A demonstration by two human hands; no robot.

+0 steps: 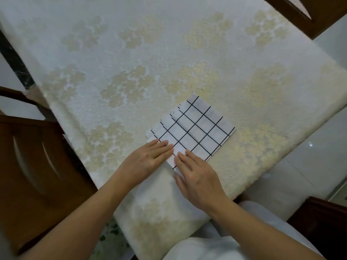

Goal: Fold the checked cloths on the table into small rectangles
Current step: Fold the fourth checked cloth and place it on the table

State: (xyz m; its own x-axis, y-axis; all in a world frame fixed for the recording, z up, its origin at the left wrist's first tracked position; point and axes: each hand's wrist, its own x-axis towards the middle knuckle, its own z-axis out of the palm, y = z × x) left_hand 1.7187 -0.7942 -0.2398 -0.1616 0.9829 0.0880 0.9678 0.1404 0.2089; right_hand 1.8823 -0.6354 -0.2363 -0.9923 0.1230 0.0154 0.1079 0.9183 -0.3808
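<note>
A white cloth with a black check (195,128) lies folded into a small rectangle on the table (131,62), near its front corner. Several layered edges show along the cloth's upper left side. My left hand (148,159) lies flat with straight fingers pressing the cloth's near left corner. My right hand (197,179) lies flat beside it, fingertips on the cloth's near edge. Both hands cover the cloth's nearest corner.
The table wears a pale cloth with a yellow flower pattern. A brown wooden chair (32,175) stands at the left, another chair (308,14) at the far right, and dark wood (323,222) at the near right. My lap in white shows below.
</note>
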